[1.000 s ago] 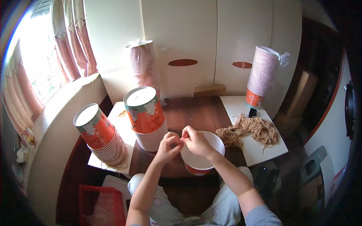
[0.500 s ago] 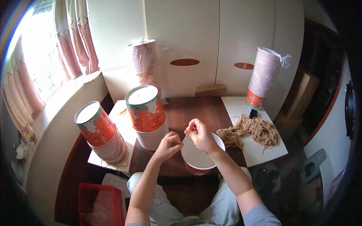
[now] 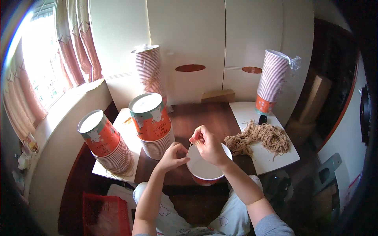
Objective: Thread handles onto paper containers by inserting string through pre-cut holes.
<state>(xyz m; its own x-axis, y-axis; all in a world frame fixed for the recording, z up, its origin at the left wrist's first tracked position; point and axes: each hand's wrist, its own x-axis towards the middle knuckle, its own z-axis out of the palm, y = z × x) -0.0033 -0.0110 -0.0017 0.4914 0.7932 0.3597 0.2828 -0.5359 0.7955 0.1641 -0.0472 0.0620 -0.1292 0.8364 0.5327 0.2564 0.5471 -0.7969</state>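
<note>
A round paper bucket, white inside with an orange outer wall, stands mouth up at the table's front edge. My left hand is at its left rim, thumb and curled fingers closing on the edge; the exact contact is partly hidden. Over the mouth, my right hand pinches a thin light-brown cord between thumb and forefinger. That cord slants down to the rim beside my left fingertips. Right of the bucket lies a tangled heap of brown cords.
Upside-down stacks of orange buckets stand at left: one nearer, one beside it, and a wrapped one behind. Another wrapped stack stands far right, near a small black object. A red basket sits low at left.
My left hand has lowered slightly, its thumb now extended at the rim. The right fingers stay pinched above, with more cord showing between the hands. The view has shifted a little.
</note>
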